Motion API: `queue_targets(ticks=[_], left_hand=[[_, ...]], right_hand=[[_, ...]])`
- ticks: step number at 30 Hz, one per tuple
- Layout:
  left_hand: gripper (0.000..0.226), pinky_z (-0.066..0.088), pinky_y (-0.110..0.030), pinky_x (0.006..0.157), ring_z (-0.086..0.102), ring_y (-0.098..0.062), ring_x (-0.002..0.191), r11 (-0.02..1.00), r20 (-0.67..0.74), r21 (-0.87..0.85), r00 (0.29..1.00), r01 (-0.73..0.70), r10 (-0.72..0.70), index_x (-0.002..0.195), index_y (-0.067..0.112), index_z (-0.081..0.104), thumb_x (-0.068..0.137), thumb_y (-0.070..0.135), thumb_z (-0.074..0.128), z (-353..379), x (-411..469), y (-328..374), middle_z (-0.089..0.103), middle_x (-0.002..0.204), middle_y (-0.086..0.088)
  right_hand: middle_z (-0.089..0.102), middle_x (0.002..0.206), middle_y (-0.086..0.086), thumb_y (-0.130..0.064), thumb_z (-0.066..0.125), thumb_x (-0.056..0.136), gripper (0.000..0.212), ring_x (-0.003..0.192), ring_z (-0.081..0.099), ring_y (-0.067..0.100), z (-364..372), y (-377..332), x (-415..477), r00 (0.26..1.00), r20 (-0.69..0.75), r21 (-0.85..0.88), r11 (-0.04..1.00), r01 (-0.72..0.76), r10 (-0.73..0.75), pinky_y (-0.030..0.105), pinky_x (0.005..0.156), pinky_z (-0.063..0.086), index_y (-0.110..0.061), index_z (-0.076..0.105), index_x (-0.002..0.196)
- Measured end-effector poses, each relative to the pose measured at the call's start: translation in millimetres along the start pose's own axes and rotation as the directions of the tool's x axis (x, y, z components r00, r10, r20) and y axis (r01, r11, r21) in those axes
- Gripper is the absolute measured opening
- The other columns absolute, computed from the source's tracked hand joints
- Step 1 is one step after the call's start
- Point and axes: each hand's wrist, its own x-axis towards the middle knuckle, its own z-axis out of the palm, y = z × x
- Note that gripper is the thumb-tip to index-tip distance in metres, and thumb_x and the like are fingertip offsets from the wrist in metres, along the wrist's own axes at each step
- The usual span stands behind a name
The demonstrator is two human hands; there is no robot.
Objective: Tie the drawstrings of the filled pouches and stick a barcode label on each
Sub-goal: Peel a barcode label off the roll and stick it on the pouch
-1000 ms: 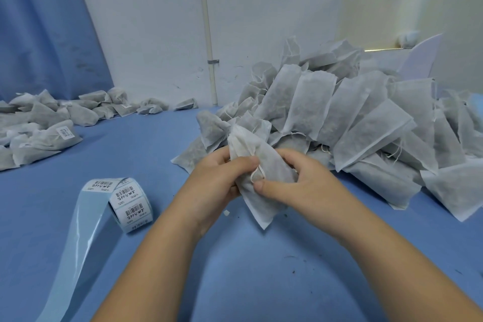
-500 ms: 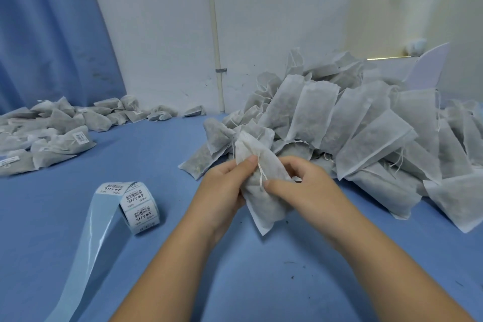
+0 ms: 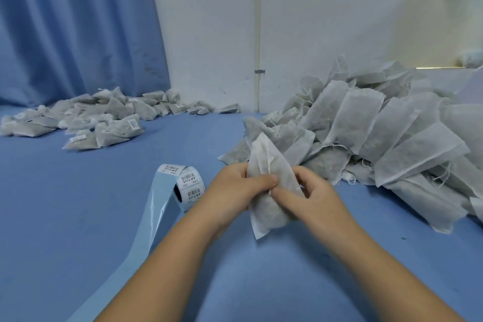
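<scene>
A filled white mesh pouch (image 3: 271,162) stands upright between my hands above the blue table, its gathered top pointing up and a thin white drawstring (image 3: 268,165) running down its front. My left hand (image 3: 235,188) grips the pouch's left side, thumb pressed on the front. My right hand (image 3: 308,196) holds the right side and pinches the drawstring's lower end against the pouch. A roll of barcode labels (image 3: 189,185) lies just left of my left hand, its blue backing strip (image 3: 146,230) trailing toward me.
A big heap of untied filled pouches (image 3: 379,138) covers the right side of the blue table (image 3: 91,191). Labelled, tied pouches (image 3: 104,120) lie in a pile at the far left. A white wall with a pipe (image 3: 258,34) and a blue curtain (image 3: 73,23) stand behind.
The view has swung left, so the labelled pile shows more fully. The pouch now stands taller between my hands, and my right fingers have slid down to the string's lower end.
</scene>
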Motion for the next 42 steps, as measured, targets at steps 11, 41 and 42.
queue_targets(ticks=[11, 41, 42], left_hand=[[0.014, 0.058, -0.033, 0.071, 0.07, -0.022, 0.083, 0.928, -0.428, -0.357, 0.902, -0.105, -0.063, 0.097, 0.003, 0.07, 0.092, 0.01, 0.059, -147.7, -37.6, 4.4, 0.069, 0.095, -0.013], [0.019, 0.056, -0.031, 0.053, 0.071, -0.026, 0.067, 0.829, 0.066, -0.488, 0.959, 0.273, -0.276, 0.08, 0.002, 0.078, 0.073, 0.012, 0.064, -158.8, -41.3, -48.5, 0.071, 0.083, -0.017], [0.019, 0.056, -0.031, 0.053, 0.071, -0.026, 0.067, 0.826, 0.074, -0.491, 0.958, 0.277, -0.278, 0.08, 0.002, 0.078, 0.073, 0.012, 0.064, -157.9, -42.2, -49.9, 0.071, 0.083, -0.017]], right_hand=[[0.065, 0.085, -0.013, -0.032, 0.073, 0.082, 0.019, 0.072, 0.062, 0.009, 94.8, -5.5, 18.3, 0.998, 0.057, -0.1, 0.995, -0.027, 0.033, 0.021, 0.061, 0.044, -0.034, 0.062, 0.097], [0.072, 0.068, -0.005, -0.012, 0.069, 0.081, 0.008, 0.051, 0.06, 0.011, 142.3, 24.9, 56.3, 0.977, 0.04, -0.078, 0.976, -0.205, 0.208, 0.022, 0.053, 0.051, -0.019, 0.073, 0.079], [0.074, 0.074, -0.005, -0.013, 0.071, 0.08, 0.009, 0.055, 0.064, 0.011, 142.9, 25.5, 56.0, 0.979, 0.031, -0.08, 0.977, -0.2, 0.203, 0.021, 0.056, 0.053, -0.02, 0.075, 0.081]])
